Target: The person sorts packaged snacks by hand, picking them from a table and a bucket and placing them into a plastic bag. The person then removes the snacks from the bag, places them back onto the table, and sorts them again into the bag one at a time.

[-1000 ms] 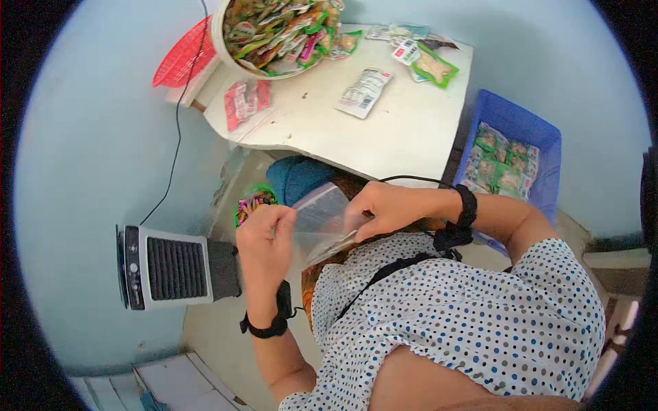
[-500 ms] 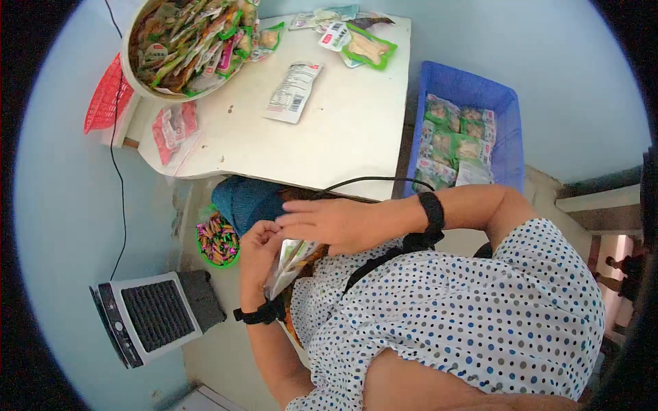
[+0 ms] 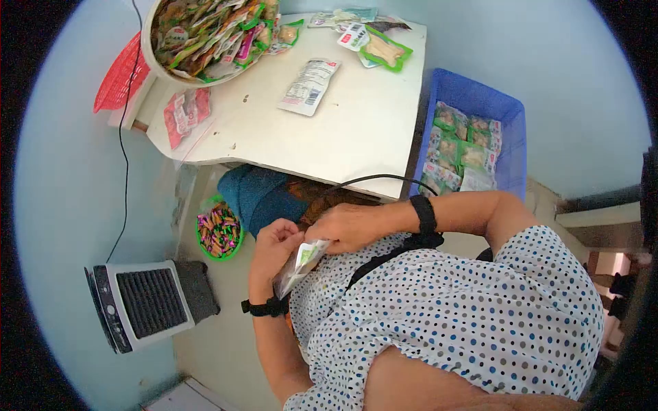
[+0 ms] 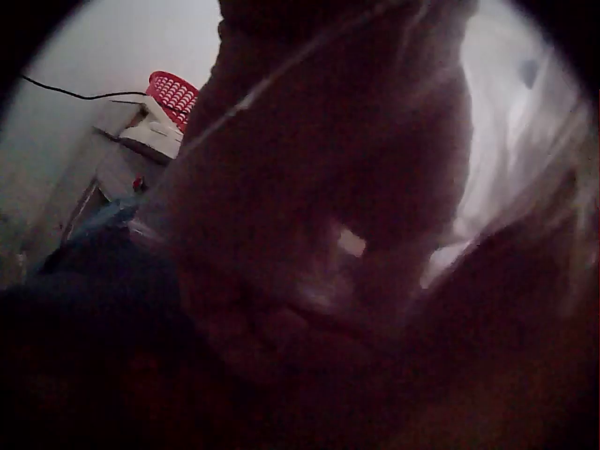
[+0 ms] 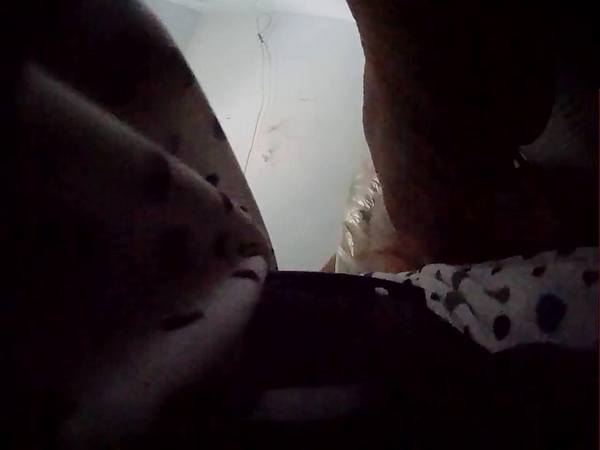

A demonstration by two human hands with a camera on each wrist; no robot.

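Bag between hands, below table edge

Your left hand and right hand sit tight against your shirt, and the clear bag fills the gap between them, so nothing passes behind. Just ahead, the tabletop edge overhangs. Its surface lies bare up to the white packet. Left of your left hand, the green basket and the heater stand on the floor, with open floor between them. Beyond your right wrist, the blue crate blocks the way.
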